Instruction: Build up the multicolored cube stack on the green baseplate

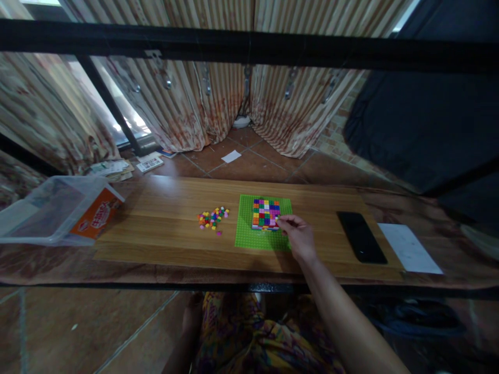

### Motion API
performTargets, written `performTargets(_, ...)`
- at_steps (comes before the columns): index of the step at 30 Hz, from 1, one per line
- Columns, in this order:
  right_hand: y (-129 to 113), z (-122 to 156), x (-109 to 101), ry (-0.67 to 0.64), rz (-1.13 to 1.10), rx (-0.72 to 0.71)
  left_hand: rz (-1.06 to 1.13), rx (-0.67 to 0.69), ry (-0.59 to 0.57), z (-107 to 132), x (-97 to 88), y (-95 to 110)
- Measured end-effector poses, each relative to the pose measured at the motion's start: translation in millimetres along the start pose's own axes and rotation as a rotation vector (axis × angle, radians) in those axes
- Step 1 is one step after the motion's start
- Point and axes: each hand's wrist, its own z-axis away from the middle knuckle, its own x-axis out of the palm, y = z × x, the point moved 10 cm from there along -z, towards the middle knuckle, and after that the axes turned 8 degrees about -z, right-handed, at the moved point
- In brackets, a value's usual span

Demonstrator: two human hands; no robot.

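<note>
My right hand (300,235) reaches over the right side of a block of multicoloured building bricks (265,213). Its thumb and forefinger are pinched together at the block's right edge, around a small light-coloured brick (277,219) that the fingertips partly hide. The block stands on a green studded baseplate (244,236), left of my fingers. To the left of the plate lies a loose pile of small coloured bricks (213,217), with one pink brick (219,233) a little apart. My left hand (192,314) hangs low beside my leg, below the table edge, in shadow. Its fingers cannot be made out.
A clear plastic tub (50,208) with an orange label lies at the table's left end. At the right are a black phone (362,237) and a white sheet of paper (409,248). A dark metal bar (249,45) crosses above the wooden board (156,244).
</note>
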Motion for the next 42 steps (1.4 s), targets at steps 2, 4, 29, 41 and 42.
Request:
performTargets(2,2.7,-2.1,0.9,-0.003,-0.017,0.058,0.026,0.009,-0.046,1.3,4.1,0.8)
performTargets(4,5.8,-3.5,1.7,-0.006,-0.042,0.107,0.053,0.023,-0.095,4.0,7.2,3.1)
performTargets(29,-9.8,81.9,139.8,-0.530,0.523,-0.431,0.319,0.019,-0.039,16.2,-4.6,20.3)
performTargets(41,24.0,86.6,213.0,-0.614,0.834,-0.575,0.337,-0.043,-0.015,6.8,-1.4,2.1)
performTargets(42,24.2,87.9,215.1,-0.628,0.831,-0.594,0.336,-0.045,-0.017,6.3,0.1,0.2)
